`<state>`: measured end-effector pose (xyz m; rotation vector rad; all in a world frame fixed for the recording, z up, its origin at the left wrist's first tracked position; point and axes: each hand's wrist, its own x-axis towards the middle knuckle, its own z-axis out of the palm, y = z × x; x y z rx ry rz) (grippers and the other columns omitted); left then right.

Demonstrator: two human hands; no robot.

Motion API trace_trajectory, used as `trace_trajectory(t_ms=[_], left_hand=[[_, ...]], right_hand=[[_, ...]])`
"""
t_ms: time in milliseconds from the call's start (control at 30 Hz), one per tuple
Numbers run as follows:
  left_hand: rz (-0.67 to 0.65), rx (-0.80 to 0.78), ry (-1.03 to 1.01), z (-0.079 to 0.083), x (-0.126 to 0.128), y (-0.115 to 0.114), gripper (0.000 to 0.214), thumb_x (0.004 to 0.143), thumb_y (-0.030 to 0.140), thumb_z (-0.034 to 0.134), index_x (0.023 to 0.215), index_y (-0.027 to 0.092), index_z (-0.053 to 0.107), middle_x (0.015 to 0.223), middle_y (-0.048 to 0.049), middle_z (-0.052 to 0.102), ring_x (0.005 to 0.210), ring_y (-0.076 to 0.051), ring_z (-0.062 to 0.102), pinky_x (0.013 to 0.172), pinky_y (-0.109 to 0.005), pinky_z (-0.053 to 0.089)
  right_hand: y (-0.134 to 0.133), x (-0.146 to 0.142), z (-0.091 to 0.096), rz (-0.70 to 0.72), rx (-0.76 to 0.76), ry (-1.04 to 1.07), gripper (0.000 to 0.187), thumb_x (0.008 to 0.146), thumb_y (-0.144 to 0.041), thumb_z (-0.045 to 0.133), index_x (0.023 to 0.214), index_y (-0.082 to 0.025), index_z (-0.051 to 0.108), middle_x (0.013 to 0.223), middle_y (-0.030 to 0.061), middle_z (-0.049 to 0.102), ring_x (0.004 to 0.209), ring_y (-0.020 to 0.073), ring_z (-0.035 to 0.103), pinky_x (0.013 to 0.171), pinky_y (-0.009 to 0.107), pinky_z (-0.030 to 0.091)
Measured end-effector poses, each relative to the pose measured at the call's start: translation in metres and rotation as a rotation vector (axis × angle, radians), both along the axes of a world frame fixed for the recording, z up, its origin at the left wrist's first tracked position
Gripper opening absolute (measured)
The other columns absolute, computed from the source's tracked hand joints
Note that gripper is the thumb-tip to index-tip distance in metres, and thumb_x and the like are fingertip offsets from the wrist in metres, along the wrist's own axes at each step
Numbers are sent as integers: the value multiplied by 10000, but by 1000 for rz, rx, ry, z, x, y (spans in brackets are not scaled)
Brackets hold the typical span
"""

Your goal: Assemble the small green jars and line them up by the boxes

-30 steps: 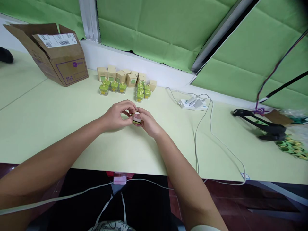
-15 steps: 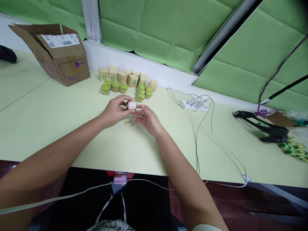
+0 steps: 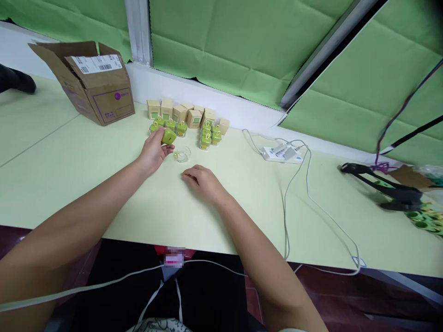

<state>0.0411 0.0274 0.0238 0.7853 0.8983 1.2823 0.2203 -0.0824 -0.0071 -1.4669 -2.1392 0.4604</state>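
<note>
My left hand [image 3: 154, 150] holds a green jar lid [image 3: 169, 136], its slotted top toward me. Just right of that hand, a clear glass jar [image 3: 182, 155] without a lid stands on the table. My right hand [image 3: 202, 179] rests low at the tabletop in front of the jar, thumb and fingertips pressed together. What lies in this pinch, if anything, is hidden. Behind my left hand, several lidded green jars [image 3: 181, 128] with pale loops on top stand in a group. Another cluster of such jars [image 3: 206, 139] stands to the right.
Small cardboard boxes [image 3: 166, 109] line the wall behind the jars. A large open carton [image 3: 112, 99] is at the back left. To the right lie a white power strip [image 3: 282, 155] with trailing cables, a black stand-like object [image 3: 394, 184] and green-yellow pieces [image 3: 427, 216].
My left hand moved left with the lid and turned it from its pale underside to its green top. My right hand came down where a small yellow loop lay; that loop no longer shows.
</note>
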Motion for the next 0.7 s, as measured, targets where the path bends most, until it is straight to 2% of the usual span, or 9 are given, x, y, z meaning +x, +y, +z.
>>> trace_trajectory(t_ms=[167,333,433,600,700], left_hand=[[-51,-77,-20,1,1,-2,391,1033,607,623,1090,221,622,899,-16,702,506,-52,480,447,-180,373],[-141,-46,-32,3,5,-10,459,970,637,706,1020,191,610,859,-8,684,512,-45,475,458,-173,389],[-162,-44,-19,5,7,-15,463,958,633,725,992,191,594,839,1,665,521,-47,491,470,-175,413],[-171,-30,1,5,7,-16,420,959,573,755,983,195,573,836,17,640,523,-49,518,478,-176,443],[-181,40,66,-2,6,-13,355,962,509,760,1029,205,589,878,8,660,566,-69,584,543,-198,517]], right_hand=[[7,7,-1,-135,72,140,194,1040,-233,516,1016,-200,705,961,73,745,866,204,655,833,341,490],[10,11,0,-202,68,446,226,1029,-415,520,1053,-237,658,929,35,737,775,182,667,759,335,518],[11,12,-2,-227,65,553,232,1009,-452,542,1051,-249,647,937,24,736,768,173,676,733,327,531],[12,13,-3,-226,73,533,231,1023,-436,533,1057,-244,656,954,29,743,769,171,687,724,323,539],[11,15,-2,-201,158,339,188,1024,-323,545,1033,-221,703,970,60,746,804,185,677,780,338,541]])
